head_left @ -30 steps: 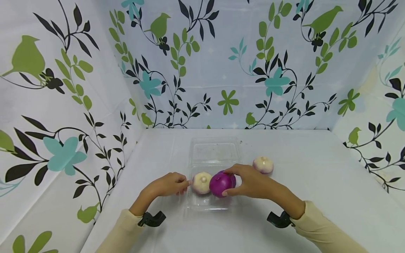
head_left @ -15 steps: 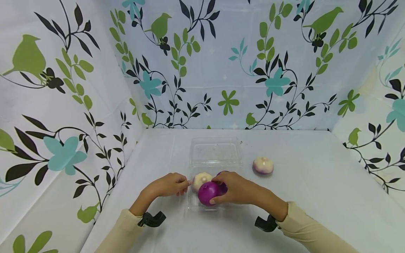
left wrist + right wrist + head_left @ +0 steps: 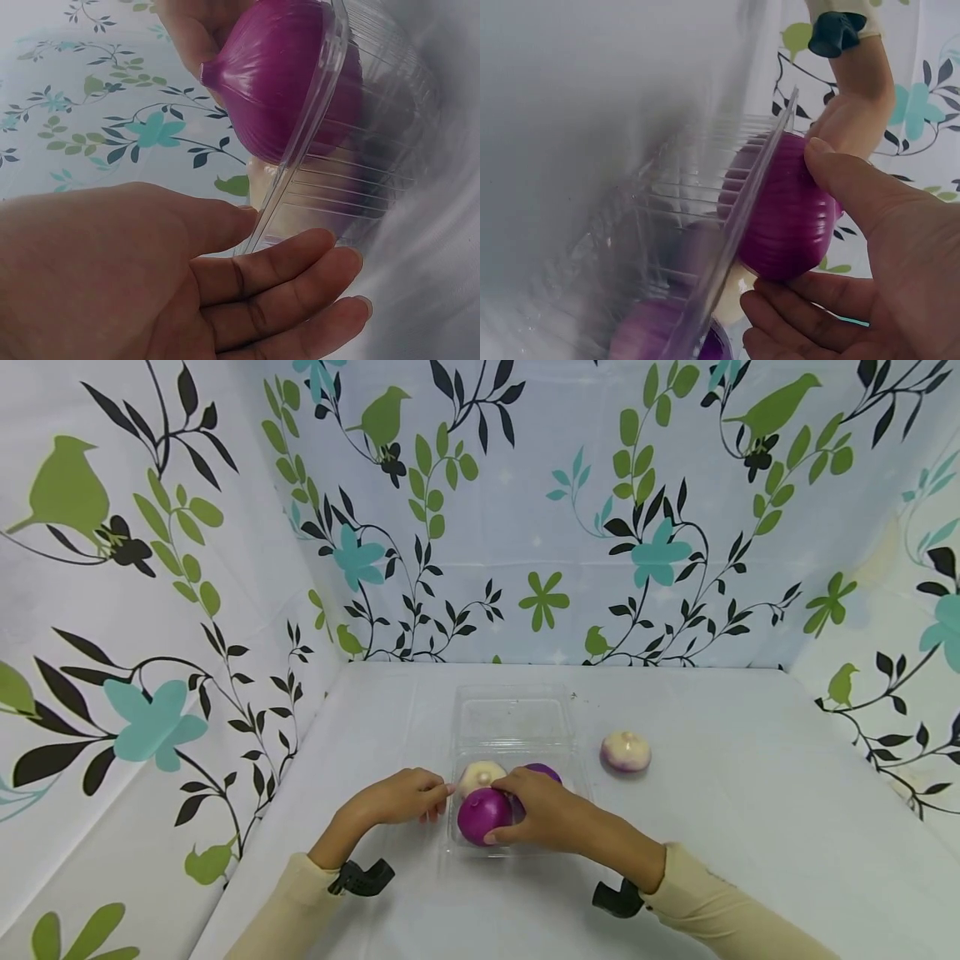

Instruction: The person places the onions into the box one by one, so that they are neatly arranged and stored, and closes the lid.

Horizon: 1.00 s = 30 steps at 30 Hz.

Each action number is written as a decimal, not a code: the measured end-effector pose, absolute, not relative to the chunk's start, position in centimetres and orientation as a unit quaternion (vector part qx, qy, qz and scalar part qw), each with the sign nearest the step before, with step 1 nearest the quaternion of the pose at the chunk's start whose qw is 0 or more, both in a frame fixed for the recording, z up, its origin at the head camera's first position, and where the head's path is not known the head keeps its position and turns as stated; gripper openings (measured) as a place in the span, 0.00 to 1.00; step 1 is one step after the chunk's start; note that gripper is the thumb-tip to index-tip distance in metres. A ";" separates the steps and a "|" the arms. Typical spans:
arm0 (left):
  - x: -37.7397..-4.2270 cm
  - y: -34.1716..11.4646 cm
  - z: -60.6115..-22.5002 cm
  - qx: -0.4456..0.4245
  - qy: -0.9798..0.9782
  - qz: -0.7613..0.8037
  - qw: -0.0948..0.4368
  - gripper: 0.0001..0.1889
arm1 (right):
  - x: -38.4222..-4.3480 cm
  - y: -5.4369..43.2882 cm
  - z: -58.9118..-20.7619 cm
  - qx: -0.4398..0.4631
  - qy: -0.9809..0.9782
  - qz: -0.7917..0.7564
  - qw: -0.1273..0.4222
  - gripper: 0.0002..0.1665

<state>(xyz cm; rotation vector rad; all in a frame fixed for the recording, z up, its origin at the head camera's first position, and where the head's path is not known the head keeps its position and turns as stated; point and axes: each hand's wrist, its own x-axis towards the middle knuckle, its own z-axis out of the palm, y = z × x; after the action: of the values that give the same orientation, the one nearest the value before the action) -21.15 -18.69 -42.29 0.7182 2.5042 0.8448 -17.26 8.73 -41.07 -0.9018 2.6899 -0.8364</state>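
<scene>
Head view: what do we find in the right hand (image 3: 546, 814)?

A red onion (image 3: 483, 817), pinched between thumb and fingers at the front-left part of the clear plastic clamshell (image 3: 480, 852). Whether it touches the bottom, we cannot tell.

And the left hand (image 3: 401, 797)?

We see its thumb and forefinger pinching the clamshell's left rim (image 3: 300, 131); its other fingers are loosely bent.

What else is near?

Just behind the held onion we see a cream bulb (image 3: 480, 773), and beyond the right hand a second red onion (image 3: 545, 770), partly hidden, both in the clamshell. Right of these, a cream-and-purple bulb (image 3: 626, 752) lies on the white tabletop (image 3: 712, 777).
</scene>
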 end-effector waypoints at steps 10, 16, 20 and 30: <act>-21.2 -18.6 -42.3 0.265 0.892 0.306 0.201 0.24 | -16.9 7.9 -41.6 -0.297 0.916 -0.261 0.073 0.48; -21.1 -18.6 -42.2 0.265 0.893 0.304 0.200 0.24 | -16.6 7.9 -41.6 -0.297 0.917 -0.260 0.062 0.49; -21.1 -18.7 -42.3 0.262 0.893 0.306 0.200 0.24 | -16.6 7.8 -41.7 -0.294 0.918 -0.258 0.064 0.49; -21.1 -18.8 -42.4 0.268 0.893 0.305 0.194 0.23 | -16.5 7.9 -41.4 -0.297 0.919 -0.252 0.057 0.50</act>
<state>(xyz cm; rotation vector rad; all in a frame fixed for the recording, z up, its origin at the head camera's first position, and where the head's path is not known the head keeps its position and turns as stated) -21.15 -18.76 -42.40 0.7522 2.5039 0.8551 -16.49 7.89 -41.44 -0.9021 2.7875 -0.7644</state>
